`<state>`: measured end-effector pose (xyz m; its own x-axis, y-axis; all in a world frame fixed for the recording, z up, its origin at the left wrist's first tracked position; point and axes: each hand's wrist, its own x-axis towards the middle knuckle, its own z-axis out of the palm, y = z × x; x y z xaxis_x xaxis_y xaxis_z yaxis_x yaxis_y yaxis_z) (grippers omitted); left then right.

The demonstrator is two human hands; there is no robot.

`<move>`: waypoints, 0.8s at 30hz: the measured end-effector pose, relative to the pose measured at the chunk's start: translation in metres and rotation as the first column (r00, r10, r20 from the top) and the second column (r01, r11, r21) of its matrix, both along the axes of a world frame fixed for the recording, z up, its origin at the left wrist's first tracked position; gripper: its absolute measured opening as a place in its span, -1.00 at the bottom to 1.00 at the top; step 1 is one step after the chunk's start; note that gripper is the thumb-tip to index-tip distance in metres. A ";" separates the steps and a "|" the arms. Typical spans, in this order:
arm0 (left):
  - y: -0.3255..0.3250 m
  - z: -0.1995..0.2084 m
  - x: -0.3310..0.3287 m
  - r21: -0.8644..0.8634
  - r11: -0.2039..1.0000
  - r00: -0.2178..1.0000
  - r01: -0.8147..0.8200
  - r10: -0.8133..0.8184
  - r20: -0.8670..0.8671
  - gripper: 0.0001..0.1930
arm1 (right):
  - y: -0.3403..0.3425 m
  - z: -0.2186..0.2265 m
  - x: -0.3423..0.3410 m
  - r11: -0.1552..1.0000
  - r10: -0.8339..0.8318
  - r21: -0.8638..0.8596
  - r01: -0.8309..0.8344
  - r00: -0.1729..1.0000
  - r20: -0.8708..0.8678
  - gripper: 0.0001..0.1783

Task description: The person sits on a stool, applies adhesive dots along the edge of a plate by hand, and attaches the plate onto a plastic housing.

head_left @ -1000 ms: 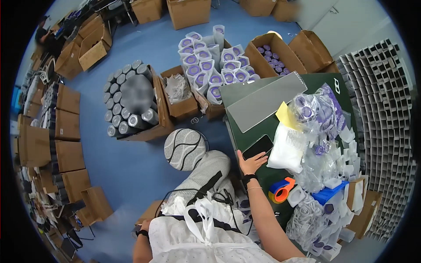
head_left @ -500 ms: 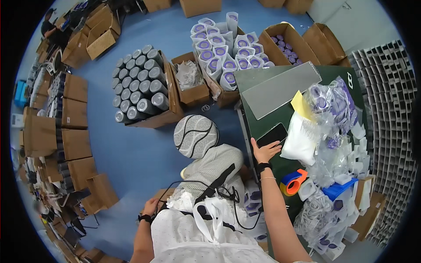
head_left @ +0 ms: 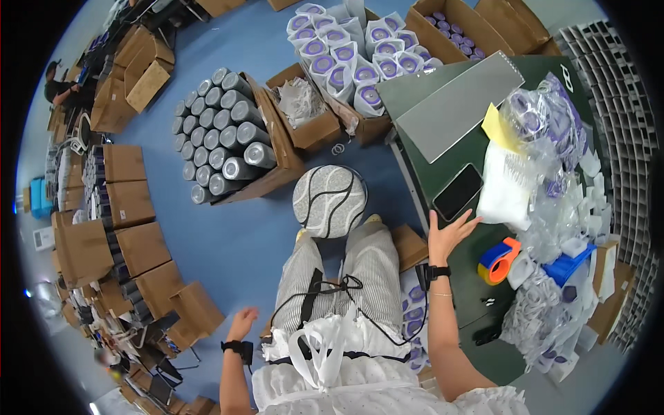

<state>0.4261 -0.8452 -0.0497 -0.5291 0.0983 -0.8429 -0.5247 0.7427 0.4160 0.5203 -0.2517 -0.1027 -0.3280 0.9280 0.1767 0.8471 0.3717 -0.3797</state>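
On the dark green table my right hand (head_left: 448,236) lies with its fingers spread, its fingertips at the lower edge of a black phone (head_left: 458,192). It does not grip the phone. A white packet (head_left: 505,187) lies just beyond the fingertips, with a yellow sheet (head_left: 499,128) at its far end. My left hand (head_left: 242,323) hangs in the air over the floor, left of my legs. Its fingers are loosely bent and slightly blurred, with nothing visible in them. Both wrists wear black bands.
A grey round stool (head_left: 330,202) stands before my knees. Beyond it are a box of grey cylinders (head_left: 214,135) and white-wrapped, purple-ended items (head_left: 332,52). A blue-orange tape dispenser (head_left: 499,261) and plastic bags (head_left: 553,124) lie on the table (head_left: 408,166). A person (head_left: 59,90) is far left.
My left hand has moved away from the cable beside my thigh. My right hand now reaches the phone's near edge, leaving more of the phone visible. My legs have straightened, and the view has shifted.
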 end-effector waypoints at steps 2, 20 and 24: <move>0.000 -0.019 -0.046 -0.104 0.968 0.970 0.230 -0.237 -0.061 -0.65 | -0.030 0.019 0.000 0.981 0.143 0.153 -0.116 0.974 -0.175 -0.45; 0.132 -0.290 -0.225 0.163 0.766 0.767 0.621 -0.638 0.075 -0.23 | -0.194 -0.194 0.005 0.495 -0.095 -0.868 0.030 0.995 -0.019 -0.47; 0.163 -0.321 -0.228 0.058 0.732 0.734 0.679 -0.675 -0.075 -0.13 | -0.174 -0.234 -0.042 0.584 -0.117 -0.812 0.021 0.991 -0.059 -0.15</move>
<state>0.1985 -0.6820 -0.3711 -0.3345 0.5076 -0.7940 0.1260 0.8590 0.4961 0.4780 -0.4255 -0.3362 -0.2830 0.7220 -0.6314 0.7983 -0.1875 -0.5723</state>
